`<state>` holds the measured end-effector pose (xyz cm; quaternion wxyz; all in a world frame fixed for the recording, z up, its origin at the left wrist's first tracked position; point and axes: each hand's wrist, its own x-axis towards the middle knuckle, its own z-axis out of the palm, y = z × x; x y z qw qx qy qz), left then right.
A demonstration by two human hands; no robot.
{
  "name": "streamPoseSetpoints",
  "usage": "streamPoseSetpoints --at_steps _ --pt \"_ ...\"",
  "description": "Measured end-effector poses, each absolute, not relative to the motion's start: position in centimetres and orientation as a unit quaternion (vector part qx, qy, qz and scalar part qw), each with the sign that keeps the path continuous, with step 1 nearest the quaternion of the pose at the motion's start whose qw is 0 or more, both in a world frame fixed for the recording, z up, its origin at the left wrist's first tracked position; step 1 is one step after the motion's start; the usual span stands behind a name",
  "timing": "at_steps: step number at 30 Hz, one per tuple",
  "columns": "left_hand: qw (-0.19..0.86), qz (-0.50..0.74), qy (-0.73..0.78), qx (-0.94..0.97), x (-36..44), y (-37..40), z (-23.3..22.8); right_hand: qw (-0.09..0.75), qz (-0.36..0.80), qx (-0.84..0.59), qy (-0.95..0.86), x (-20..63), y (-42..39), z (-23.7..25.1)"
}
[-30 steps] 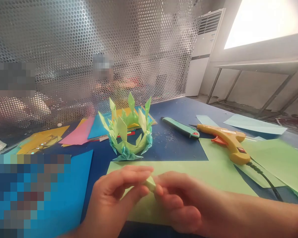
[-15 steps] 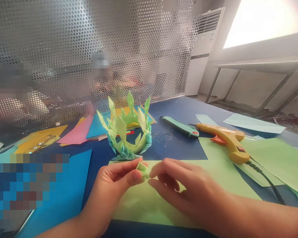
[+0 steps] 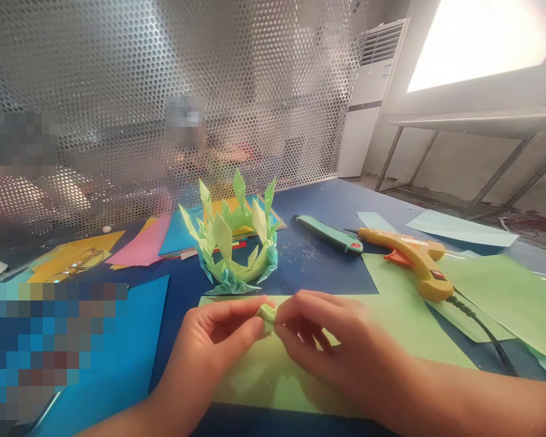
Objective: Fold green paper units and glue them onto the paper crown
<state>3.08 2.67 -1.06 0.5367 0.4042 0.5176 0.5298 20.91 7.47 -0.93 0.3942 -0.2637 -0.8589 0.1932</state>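
Note:
Between the fingertips of both hands is a small folded piece of light green paper [image 3: 267, 313]. My left hand [image 3: 218, 337] pinches it from the left, thumb below and index finger above. From the other side, the thumb and index finger of my right hand [image 3: 332, 340] close on its right edge. Both hands are just above a flat light green sheet [image 3: 414, 331]. Behind them stands a paper crown [image 3: 236, 243] with pointed green leaves and blue-green paper flowers along its lower band.
A yellow glue gun [image 3: 414, 255] with a black cord lies at right, beside a green utility knife [image 3: 330, 233]. Blue sheets [image 3: 131, 352], pink paper [image 3: 141, 243] and glasses [image 3: 84, 260] lie at left. A perforated metal screen [image 3: 255, 73] rises behind the table.
The folded green paper has turned and tilted between the fingers. My right fingertips have come in from slightly apart to grip its right edge.

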Motion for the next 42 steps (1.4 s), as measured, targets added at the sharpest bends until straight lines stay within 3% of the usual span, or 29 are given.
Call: streamPoseSetpoints --at_steps 5,8,12,15,18,21,27,32,37,42 --pt "0.537 0.543 0.498 0.411 3.2 2.5 -1.4 0.394 0.105 -0.209 -0.889 21.2 7.8 -1.6" --pt "0.53 0.53 0.499 0.435 3.2 2.5 -1.4 0.396 0.111 -0.207 -0.888 21.3 7.6 -1.7" --pt "0.504 0.521 0.501 0.472 3.0 2.5 -1.2 0.397 0.241 -0.262 -0.846 20.9 7.4 -1.0" --pt "0.507 0.536 0.478 0.477 2.8 2.3 -1.1 0.373 0.404 -0.317 -0.773 20.6 7.4 -0.1" --pt "0.501 0.584 0.449 0.454 3.0 1.8 -1.0 0.331 0.616 -0.294 -0.652 20.4 7.2 0.5" --pt "0.442 0.633 0.438 0.46 3.5 1.3 -0.8 0.298 0.737 -0.248 -0.554 20.3 6.9 0.7" --pt "0.355 0.657 0.41 0.524 3.9 0.9 -0.6 0.254 0.818 -0.229 -0.463 20.3 6.5 0.5" --pt "0.326 0.676 0.391 0.533 4.2 0.9 -0.9 0.157 0.904 -0.185 -0.351 20.1 6.5 0.2" --pt "0.371 0.657 0.401 0.519 4.0 0.6 -0.8 0.081 0.93 -0.165 -0.317 20.1 6.7 0.3" --pt "0.46 0.587 0.364 0.558 3.0 0.6 -0.9 0.063 0.93 -0.16 -0.324 20.2 6.7 0.1"
